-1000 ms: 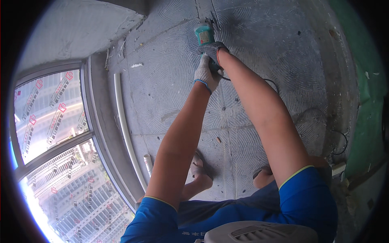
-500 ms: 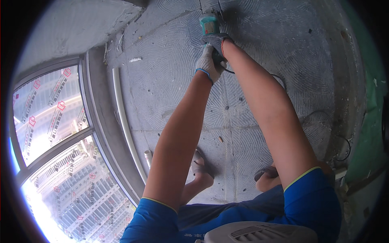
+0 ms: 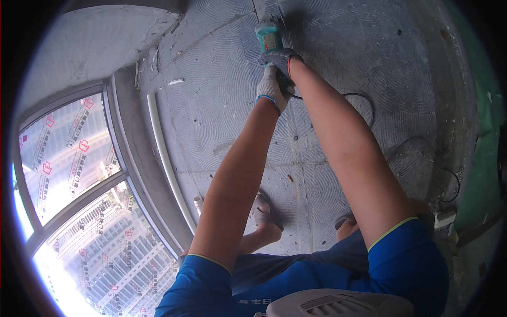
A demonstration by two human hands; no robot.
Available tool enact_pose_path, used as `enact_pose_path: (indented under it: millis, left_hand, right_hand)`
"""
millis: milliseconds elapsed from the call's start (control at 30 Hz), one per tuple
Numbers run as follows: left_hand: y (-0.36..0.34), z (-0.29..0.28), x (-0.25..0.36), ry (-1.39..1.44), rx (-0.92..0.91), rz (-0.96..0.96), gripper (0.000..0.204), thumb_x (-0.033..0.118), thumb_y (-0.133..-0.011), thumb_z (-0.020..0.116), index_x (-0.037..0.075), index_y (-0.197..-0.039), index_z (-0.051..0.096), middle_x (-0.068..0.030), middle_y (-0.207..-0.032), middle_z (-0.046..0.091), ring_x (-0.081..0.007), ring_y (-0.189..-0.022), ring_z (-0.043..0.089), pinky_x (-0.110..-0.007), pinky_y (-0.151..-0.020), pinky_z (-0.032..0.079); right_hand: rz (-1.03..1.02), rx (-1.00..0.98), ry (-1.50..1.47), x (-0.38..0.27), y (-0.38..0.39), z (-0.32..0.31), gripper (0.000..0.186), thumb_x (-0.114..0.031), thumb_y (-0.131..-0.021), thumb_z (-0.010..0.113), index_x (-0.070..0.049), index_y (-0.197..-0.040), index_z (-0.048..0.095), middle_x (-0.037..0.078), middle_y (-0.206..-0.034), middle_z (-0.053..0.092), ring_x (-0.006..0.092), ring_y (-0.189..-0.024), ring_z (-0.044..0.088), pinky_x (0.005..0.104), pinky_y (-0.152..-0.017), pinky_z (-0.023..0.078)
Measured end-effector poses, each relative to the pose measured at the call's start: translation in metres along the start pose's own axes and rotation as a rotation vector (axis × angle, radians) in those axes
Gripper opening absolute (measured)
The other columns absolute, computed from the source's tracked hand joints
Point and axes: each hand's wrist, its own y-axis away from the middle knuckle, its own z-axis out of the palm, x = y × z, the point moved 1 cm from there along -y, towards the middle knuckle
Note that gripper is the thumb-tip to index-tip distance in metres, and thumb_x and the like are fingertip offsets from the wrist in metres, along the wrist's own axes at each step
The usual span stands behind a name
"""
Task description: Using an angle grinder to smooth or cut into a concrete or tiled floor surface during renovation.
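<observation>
- The person is crouching on a grey concrete floor with combed swirl marks, and both arms are reaching far forward.
- The right hand, in a dark grey work glove, is closing around the body of a teal power tool, probably an angle grinder, which is sitting at the top of the view with its working end against the floor.
- The left hand, in a light grey glove with a blue cuff, is wrapping the rear part of the same tool just behind the right one; two hands are probably giving a steadier hold.
- A black power cable is looping away to the right, so it is lying apart from the tool's front.
- A white plastic pipe is lying along the frame of the window on the left, well apart from the hands.
- The person's feet are resting under the arms.
</observation>
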Motion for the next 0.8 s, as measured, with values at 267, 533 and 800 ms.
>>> enact_pose_path:
  millis: [267, 533, 800]
  left_hand:
    - [-0.009, -0.009, -0.004, -0.030, -0.059, 0.006, 0.033, 0.044, -0.097, 0.045, 0.012, -0.099, 0.054, -0.0052, -0.084, 0.062, -0.0208, -0.070, 0.059, -0.031, -0.048, 0.043]
    - [-0.001, -0.014, -0.005, -0.046, 0.024, 0.004, 0.031, 0.042, -0.097, 0.047, 0.012, -0.098, 0.053, -0.0050, -0.082, 0.062, -0.0203, -0.068, 0.059, -0.031, -0.048, 0.043]
    - [0.007, -0.019, -0.011, -0.052, 0.053, -0.023, 0.031, 0.043, -0.097, 0.048, 0.013, -0.104, 0.053, -0.0039, -0.090, 0.062, -0.0192, -0.076, 0.059, -0.031, -0.050, 0.043]
  right_hand:
    - [-0.023, 0.022, 0.031, 0.003, 0.004, 0.002, 0.045, -0.033, -0.072, 0.079, -0.002, -0.103, 0.068, 0.012, -0.094, 0.068, 0.0213, -0.082, 0.064, 0.0370, -0.078, 0.051]
    - [-0.007, 0.026, 0.115, 0.001, 0.023, 0.004, 0.050, -0.036, -0.072, 0.078, -0.003, -0.108, 0.066, 0.012, -0.098, 0.068, 0.0204, -0.088, 0.064, 0.0369, -0.080, 0.051]
    - [-0.018, 0.043, 0.167, 0.007, 0.039, 0.004, 0.065, -0.040, -0.066, 0.079, -0.002, -0.116, 0.064, 0.016, -0.112, 0.067, 0.0250, -0.102, 0.064, 0.0363, -0.089, 0.050]
